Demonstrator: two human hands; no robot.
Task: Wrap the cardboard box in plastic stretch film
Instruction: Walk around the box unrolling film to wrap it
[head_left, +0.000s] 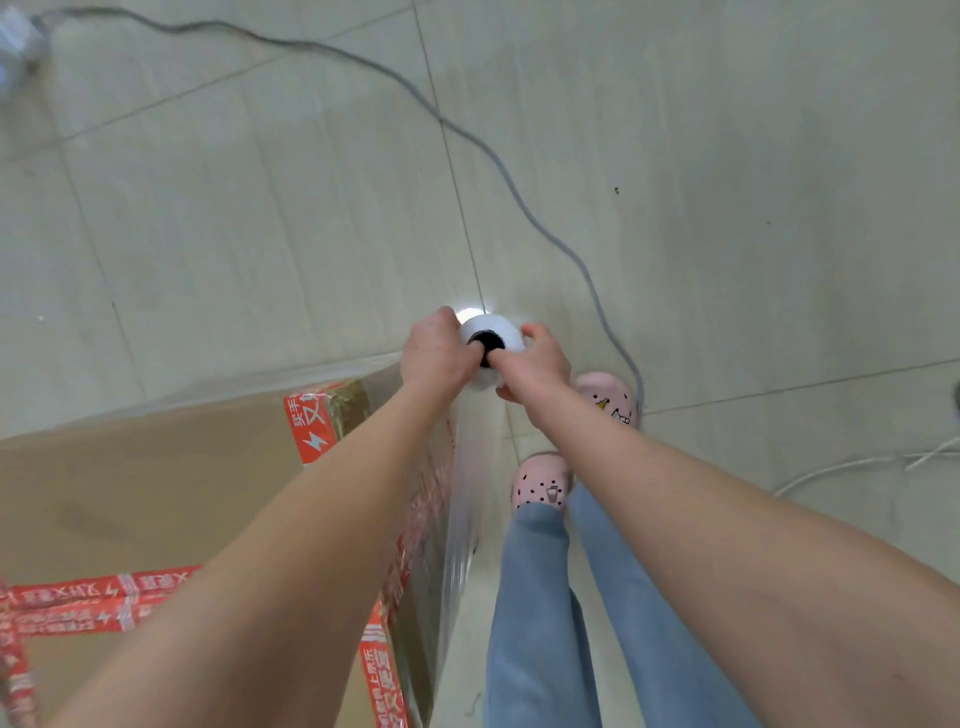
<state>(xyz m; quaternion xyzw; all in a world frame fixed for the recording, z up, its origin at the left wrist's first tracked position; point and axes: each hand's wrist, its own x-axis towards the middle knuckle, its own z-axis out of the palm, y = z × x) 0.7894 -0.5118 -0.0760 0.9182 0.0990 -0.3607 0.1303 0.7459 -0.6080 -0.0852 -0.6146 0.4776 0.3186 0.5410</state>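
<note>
Easy to come unstuck at the feet first: grey cable (588, 275) snaking over the floor (260, 208) right past the pink shoes (543, 483), so plenty of chance to snag it or trip while circling the box (156, 493). Could lose tension too. Left hand (436, 353) and right hand (535, 364) both curled round the top end of the roll (488, 345), apparently with a thumb each at the dark core, holding it upright just off the box's corner. Ease that grip or drift in close and probably end up with slack, wrinkly film (457, 519). Yank too hard the other way and maybe tear it on the corner or drag the box along. Tilt the roll and likely get the band creeping up or down and bunching into a rope. As for the box: big, brown, plain cardboard, standing on the floor just left of the legs, crossed with red printed tape (310, 423) on top and down the side. Already wearing shiny film on the face nearest the legs, pulled fairly smooth with faint vertical streaks, running off the roll along that side. Top looks mostly bare. No telling about the far sides from here.
</note>
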